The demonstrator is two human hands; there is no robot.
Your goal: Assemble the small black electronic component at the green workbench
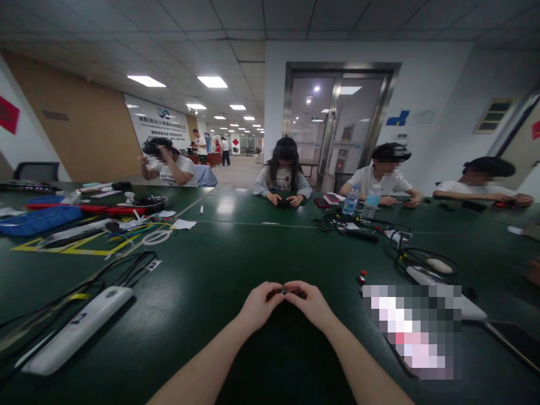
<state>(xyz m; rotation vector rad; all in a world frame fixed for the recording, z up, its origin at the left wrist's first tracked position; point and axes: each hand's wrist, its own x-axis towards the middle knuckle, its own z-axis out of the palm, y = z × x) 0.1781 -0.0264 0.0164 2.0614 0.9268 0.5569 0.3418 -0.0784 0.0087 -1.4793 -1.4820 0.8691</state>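
My left hand (260, 305) and my right hand (310, 304) meet over the dark green table (236, 253), in the lower middle of the view. Both are closed, with fingers curled and thumbs almost touching. Something small and dark shows in the gap between the fingertips, but the fingers mostly cover it and its kind cannot be made out. To the right of my right hand lie a tiny red and black item (361, 277) and a blurred-out flat device (405, 332).
A white power strip (80, 329) with black cables lies at left, near a blue tray (42, 219). Water bottles (371, 201), cables and a second white strip (451, 295) lie at right, beside a phone (517, 340). Several people wearing headsets sit across the table.
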